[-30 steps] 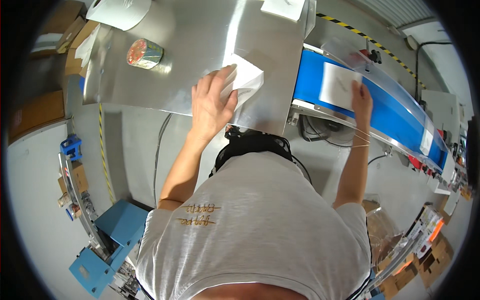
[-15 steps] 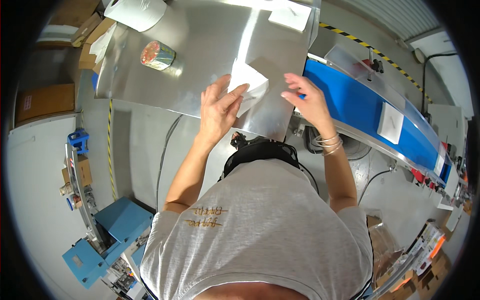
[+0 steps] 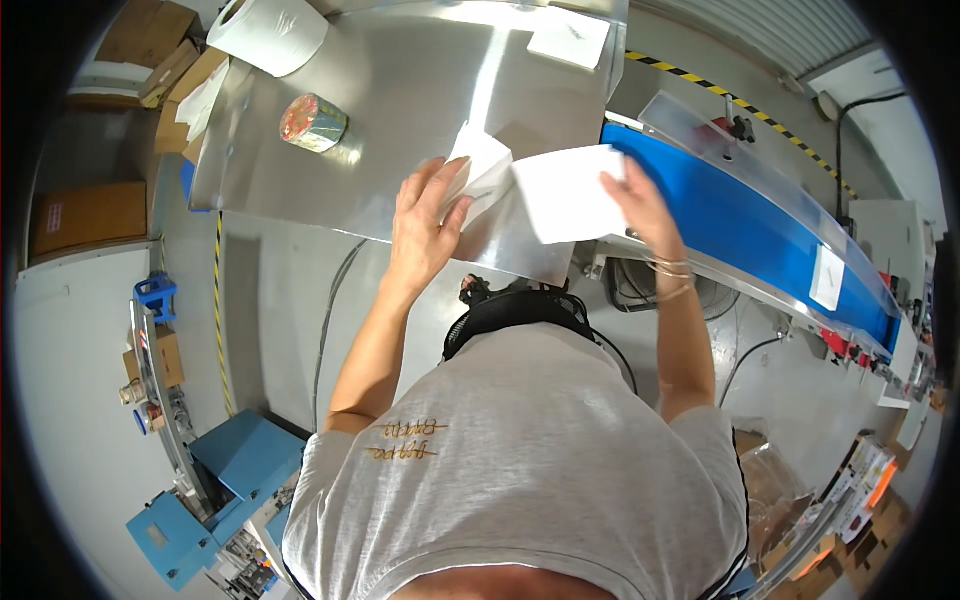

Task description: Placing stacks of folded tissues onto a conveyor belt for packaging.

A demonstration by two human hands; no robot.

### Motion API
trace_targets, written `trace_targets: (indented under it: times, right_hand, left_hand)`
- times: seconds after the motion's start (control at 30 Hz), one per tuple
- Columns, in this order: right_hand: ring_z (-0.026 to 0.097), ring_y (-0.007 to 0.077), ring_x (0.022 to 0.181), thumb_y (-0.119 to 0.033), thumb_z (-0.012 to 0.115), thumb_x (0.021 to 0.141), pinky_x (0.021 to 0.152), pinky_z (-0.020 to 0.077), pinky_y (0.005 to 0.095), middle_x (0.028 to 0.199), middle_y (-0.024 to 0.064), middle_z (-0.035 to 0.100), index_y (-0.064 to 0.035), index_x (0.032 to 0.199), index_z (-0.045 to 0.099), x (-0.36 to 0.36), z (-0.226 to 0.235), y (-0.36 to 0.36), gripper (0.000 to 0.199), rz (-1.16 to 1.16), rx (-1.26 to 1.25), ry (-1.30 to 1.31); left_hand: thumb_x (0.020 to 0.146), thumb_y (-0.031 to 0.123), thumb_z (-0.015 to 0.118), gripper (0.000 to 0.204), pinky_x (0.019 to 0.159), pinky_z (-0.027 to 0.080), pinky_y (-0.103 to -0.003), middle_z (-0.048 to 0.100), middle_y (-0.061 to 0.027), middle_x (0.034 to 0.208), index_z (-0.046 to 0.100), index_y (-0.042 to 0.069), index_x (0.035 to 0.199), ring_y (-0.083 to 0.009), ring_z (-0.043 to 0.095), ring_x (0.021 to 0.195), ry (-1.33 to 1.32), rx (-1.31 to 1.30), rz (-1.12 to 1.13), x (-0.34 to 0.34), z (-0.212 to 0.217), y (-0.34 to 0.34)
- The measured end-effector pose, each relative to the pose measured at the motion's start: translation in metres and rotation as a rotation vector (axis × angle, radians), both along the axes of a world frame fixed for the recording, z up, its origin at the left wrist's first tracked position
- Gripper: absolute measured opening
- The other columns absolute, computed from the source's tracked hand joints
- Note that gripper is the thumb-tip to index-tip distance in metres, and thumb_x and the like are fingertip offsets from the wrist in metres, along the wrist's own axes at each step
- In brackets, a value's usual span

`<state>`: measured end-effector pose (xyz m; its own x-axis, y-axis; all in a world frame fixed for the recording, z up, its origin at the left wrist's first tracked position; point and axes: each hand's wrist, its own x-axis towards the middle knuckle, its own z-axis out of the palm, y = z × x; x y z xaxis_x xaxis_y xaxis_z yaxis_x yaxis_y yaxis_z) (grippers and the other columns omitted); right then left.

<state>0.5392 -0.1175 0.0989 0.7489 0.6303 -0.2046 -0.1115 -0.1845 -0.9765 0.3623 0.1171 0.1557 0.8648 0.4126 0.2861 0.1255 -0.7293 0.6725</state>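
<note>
My left hand (image 3: pixel 428 215) is closed on folded white packets (image 3: pixel 488 165), which look like flat paper pouches, over the near edge of the steel table. Its thumb and fingers press them from the left side. My right hand (image 3: pixel 645 208) grips a flat, square white packet (image 3: pixel 570 195) by its right edge, fingers slightly blurred. That packet is spread face up between my hands, its left corner close to the packets in my left hand. Whether the two touch I cannot tell.
A blue conveyor belt (image 3: pixel 720 225) runs along the right, carrying another white packet (image 3: pixel 827 277) near its far end. On the steel table (image 3: pixel 390 90) are a white paper roll (image 3: pixel 268 35), a patterned cylindrical can (image 3: pixel 314 122) and a white stack (image 3: pixel 568 38).
My right hand, empty before, now holds a white square packet. My left hand has shifted slightly left. The packet on the belt has travelled farther down to the right.
</note>
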Motion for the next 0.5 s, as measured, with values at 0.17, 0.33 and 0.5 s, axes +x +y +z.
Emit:
trace_targets:
  times: [0.17,0.33,0.5]
  right_hand:
    - [0.055,0.0203,0.076,-0.043,0.055,0.093,0.071,0.0442,0.0288,0.09,0.0137,0.062,-0.0027,0.092,0.06,0.055,-0.047,-0.12,0.041,-0.632,-0.508,-0.23]
    - [0.06,0.036,0.094,-0.053,0.063,0.082,0.081,0.0468,0.0352,0.102,0.0153,0.065,-0.006,0.113,0.061,0.045,-0.031,-0.142,0.057,-0.969,-1.44,-1.135]
    - [0.058,0.0283,0.098,-0.017,0.076,0.075,0.082,0.0481,0.0383,0.106,0.0124,0.062,-0.0077,0.113,0.06,0.027,0.003,-0.055,0.042,-0.266,-0.276,-1.124]
  left_hand:
    - [0.08,0.003,0.066,0.038,0.086,0.049,-0.038,0.057,-0.015,0.12,0.066,0.016,0.115,-0.0308,0.056,0.107,-0.04,-0.002,-0.012,-0.001,-0.006,0.001]
    - [0.08,0.001,0.066,0.033,0.084,0.05,-0.037,0.057,-0.0143,0.119,0.068,0.015,0.11,-0.0298,0.057,0.104,-0.064,-0.004,-0.01,-0.002,-0.008,0.001]
    - [0.08,0.0,0.066,0.03,0.083,0.051,-0.037,0.057,-0.0145,0.119,0.071,0.016,0.105,-0.0292,0.057,0.102,-0.07,0.026,0.007,0.0,-0.011,0.0]
